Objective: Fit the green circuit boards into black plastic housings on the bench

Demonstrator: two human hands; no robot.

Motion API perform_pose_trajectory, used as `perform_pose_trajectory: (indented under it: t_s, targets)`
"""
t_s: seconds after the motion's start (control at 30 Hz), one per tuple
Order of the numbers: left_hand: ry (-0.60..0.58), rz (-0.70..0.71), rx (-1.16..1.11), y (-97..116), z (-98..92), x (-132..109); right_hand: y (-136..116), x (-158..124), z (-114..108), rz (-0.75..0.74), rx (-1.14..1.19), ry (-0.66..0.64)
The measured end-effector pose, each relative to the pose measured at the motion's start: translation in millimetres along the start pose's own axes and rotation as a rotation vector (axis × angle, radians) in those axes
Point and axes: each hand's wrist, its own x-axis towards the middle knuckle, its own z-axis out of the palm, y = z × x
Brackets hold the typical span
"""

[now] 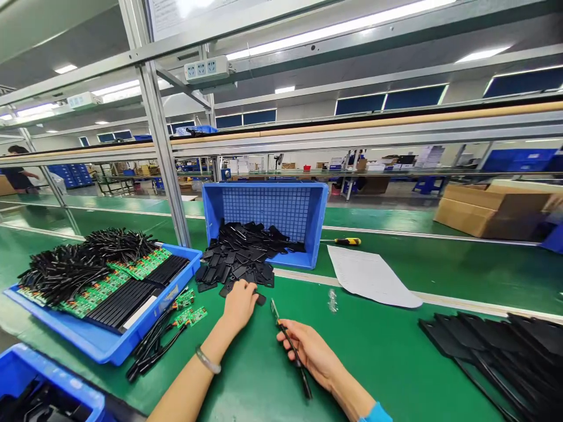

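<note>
My left hand point(238, 306) is closed over a flat black plastic plate point(261, 299), at the near edge of a loose pile of similar plates point(240, 266). The pile spills out of a blue bin point(322, 225) that lies on its side. In my right hand point(310, 350) I hold a black cable with a small green circuit board point(275, 309) at its upper end. The board points up and away from me, and the cable's tail hangs below my fingers. More boards with black cables point(165, 334) lie to the left of my left forearm.
A blue tray point(116, 351) at left holds many boards with cables and rows of black strips. To the right are a paper sheet point(372, 275), a yellow-black screwdriver point(347, 241), a small clear plastic piece point(333, 300) and stacked black parts point(497, 351). A metal post point(163, 152) rises behind the tray.
</note>
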Motion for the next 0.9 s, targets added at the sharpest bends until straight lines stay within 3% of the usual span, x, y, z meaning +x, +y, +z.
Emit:
perform_pose_trajectory:
  t_s: [0.1, 0.2, 0.37, 0.47, 0.57, 0.63, 0.77, 0.9]
  targets:
    - [0.034, -0.13, 0.024, -6.5, 12.0, 26.9, -3.6, 3.4, -7.2, -0.15, -0.082, 0.091]
    - [0.042, -0.186, -0.009, -10.4, 16.5, 37.2, -10.0, 4.2, -14.5, -0.259, -0.213, 0.168]
    - [0.031, -0.128, -0.18, 0.3, 13.8, 25.8, -21.0, -3.0, -19.2, -0.587, -0.602, 0.289]
    - [-0.065, -0.083, -0.611, 12.8, 16.1, 10.5, -24.7, -9.0, -18.2, -0.772, -0.815, 0.321]
    - [-0.189, -0.135, -1.252, 22.1, 19.8, -4.2, -24.9, -12.9, -17.0, -0.812, -0.921, 0.301]
    - [-0.234, -0.215, -1.503, 25.1, 20.9, -11.5, -24.0, -14.2, -16.5, -0.812, -0.948, 0.297]
    - [-0.287, -0.29, -1.743, 26.8, 19.6, -18.9, -22.6, -15.2, -15.4, -0.8, -0.958, 0.283]
    - [-0.342, -0.275, -1.788, 28.3, 18.1, -21.0, -21.6, -15.4, -14.1, -0.784, -0.93, 0.279]
